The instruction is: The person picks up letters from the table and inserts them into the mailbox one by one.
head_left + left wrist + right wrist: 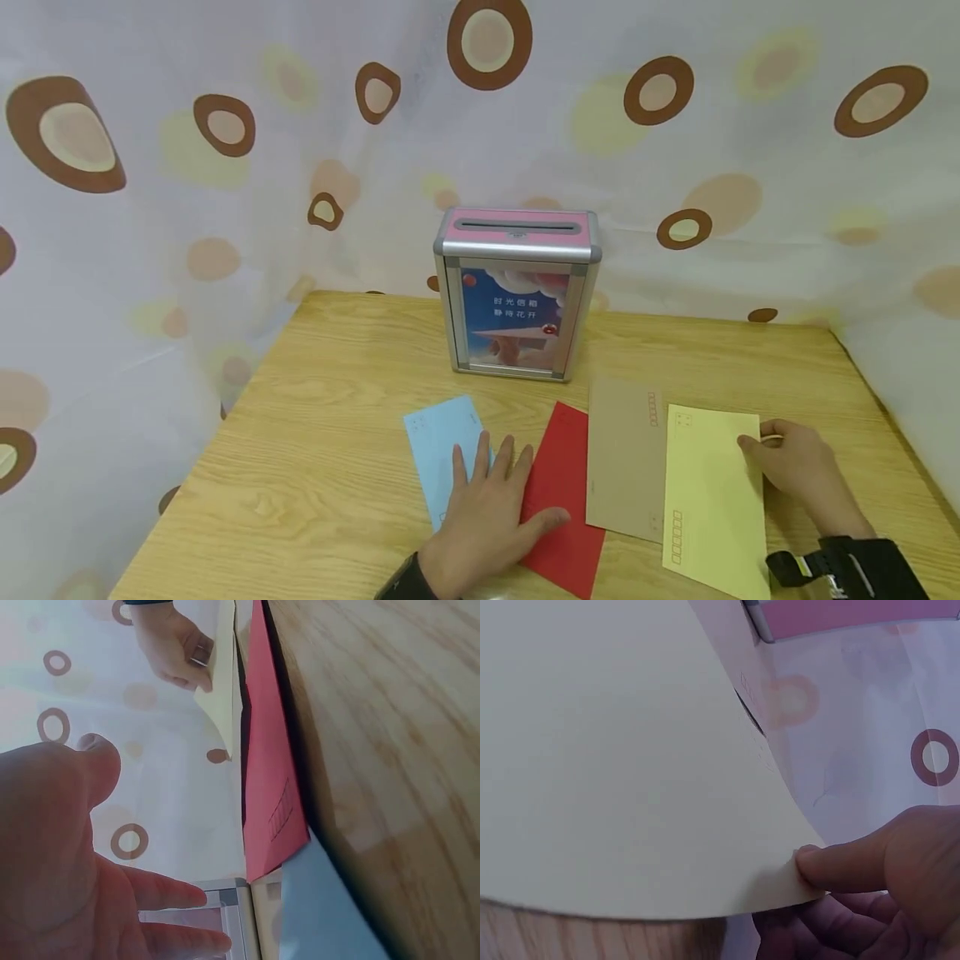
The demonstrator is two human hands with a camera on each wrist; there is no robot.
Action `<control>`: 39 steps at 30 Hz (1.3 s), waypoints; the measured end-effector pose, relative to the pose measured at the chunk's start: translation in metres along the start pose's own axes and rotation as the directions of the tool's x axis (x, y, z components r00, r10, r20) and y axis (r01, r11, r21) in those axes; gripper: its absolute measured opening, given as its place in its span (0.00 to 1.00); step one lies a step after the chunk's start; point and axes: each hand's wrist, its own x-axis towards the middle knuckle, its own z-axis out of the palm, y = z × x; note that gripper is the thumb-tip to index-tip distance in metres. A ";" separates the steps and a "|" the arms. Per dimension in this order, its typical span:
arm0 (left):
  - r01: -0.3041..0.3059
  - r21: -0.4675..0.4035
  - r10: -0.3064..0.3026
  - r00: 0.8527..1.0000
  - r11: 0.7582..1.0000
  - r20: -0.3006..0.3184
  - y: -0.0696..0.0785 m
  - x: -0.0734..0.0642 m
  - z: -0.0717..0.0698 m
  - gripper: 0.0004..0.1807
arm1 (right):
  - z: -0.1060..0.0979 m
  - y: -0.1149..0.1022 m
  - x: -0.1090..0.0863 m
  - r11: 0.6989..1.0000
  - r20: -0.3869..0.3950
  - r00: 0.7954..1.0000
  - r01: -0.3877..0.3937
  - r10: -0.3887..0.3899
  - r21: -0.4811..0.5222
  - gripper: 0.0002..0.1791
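Observation:
A yellow envelope (712,492) lies at the right of the row, its right edge pinched between the thumb and fingers of my right hand (802,467). The right wrist view shows that edge of the yellow envelope (645,765) lifted and bowed above the wood. My left hand (483,525), fingers spread and straight, hovers over the red envelope (566,500) and the light blue envelope (442,446); the left wrist view shows a gap between palm and paper. Between red and yellow lies a brown kraft envelope (626,458).
A pink and silver letter box (517,292) with a slot on top stands behind the envelopes at the back of the wooden table (300,467). A patterned cloth (285,167) hangs behind and at both sides.

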 end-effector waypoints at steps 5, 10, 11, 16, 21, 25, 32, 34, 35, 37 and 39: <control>-0.008 -0.009 0.008 0.999 1.000 0.033 0.004 0.001 0.000 0.51 | 0.008 -0.009 -0.010 0.996 -0.022 1.000 0.022 -0.020 0.088 0.38; -0.045 -0.008 0.045 0.998 0.999 0.044 0.011 0.001 0.003 0.53 | 0.015 -0.026 -0.019 0.968 -0.003 1.000 0.021 -0.021 0.248 0.35; -0.054 -0.004 0.054 0.998 0.999 0.044 0.012 0.001 0.003 0.53 | 0.017 -0.030 -0.020 0.959 0.008 1.000 0.018 -0.021 0.282 0.33; -0.096 -0.027 0.098 0.991 0.995 0.087 0.019 -0.001 0.008 0.49 | 0.024 -0.051 -0.030 0.910 0.065 0.997 0.016 -0.047 0.413 0.23; -0.136 -0.122 0.151 0.981 0.983 0.119 0.023 -0.001 0.010 0.42 | 0.029 -0.072 -0.036 0.868 0.080 0.992 0.047 -0.099 0.494 0.17; -0.148 -0.268 0.192 0.970 0.952 0.147 0.025 -0.001 0.011 0.32 | 0.031 -0.084 -0.040 0.854 0.064 0.988 0.085 -0.137 0.514 0.17; -0.019 -0.656 0.152 0.977 0.754 0.146 0.023 0.003 0.015 0.26 | 0.026 -0.093 -0.045 0.839 0.056 0.987 0.098 -0.151 0.535 0.16; 0.008 -0.723 0.134 0.981 0.691 0.139 0.020 0.004 0.016 0.24 | 0.025 -0.096 -0.046 0.825 0.056 0.985 0.105 -0.163 0.556 0.16; 0.021 -0.752 0.124 0.983 0.659 0.136 0.019 0.004 0.017 0.23 | 0.026 -0.097 -0.047 0.815 0.056 0.983 0.112 -0.174 0.568 0.16; 0.043 -0.800 0.107 0.985 0.598 0.133 0.015 0.004 0.018 0.22 | 0.027 -0.102 -0.049 0.802 0.051 0.978 0.135 -0.202 0.582 0.15; 0.059 -0.831 0.096 0.986 0.553 0.134 0.012 0.003 0.019 0.21 | 0.028 -0.106 -0.050 0.794 0.045 0.973 0.157 -0.226 0.587 0.16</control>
